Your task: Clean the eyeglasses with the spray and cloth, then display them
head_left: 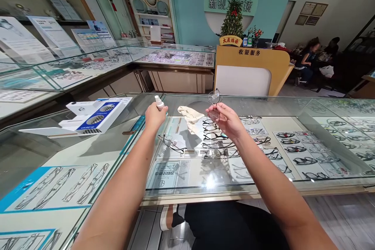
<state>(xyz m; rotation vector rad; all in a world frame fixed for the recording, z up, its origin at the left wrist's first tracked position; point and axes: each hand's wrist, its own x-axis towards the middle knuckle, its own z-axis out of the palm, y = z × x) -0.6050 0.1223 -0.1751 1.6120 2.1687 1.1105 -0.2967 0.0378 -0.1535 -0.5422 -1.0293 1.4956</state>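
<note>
My left hand [155, 116] is closed around a small white spray bottle [159, 102], its cap end showing above my fingers over the glass counter. In my right hand [227, 119] is a pair of thin-rimmed eyeglasses [215, 97], pinched and turned on end so one lens stands above my fingers. A cream cleaning cloth [191, 118] lies crumpled on the glass top between my hands. Nearer to me, left of centre, dark-framed glasses [172, 143] are seen at the counter.
The glass display counter [205, 191] holds rows of eyeglass frames under its top. An opened white and blue box [102, 117] stands at the left. Beyond are a yellow and white cashier desk [249, 74], more glass cases [175, 56] and people seated at the far right.
</note>
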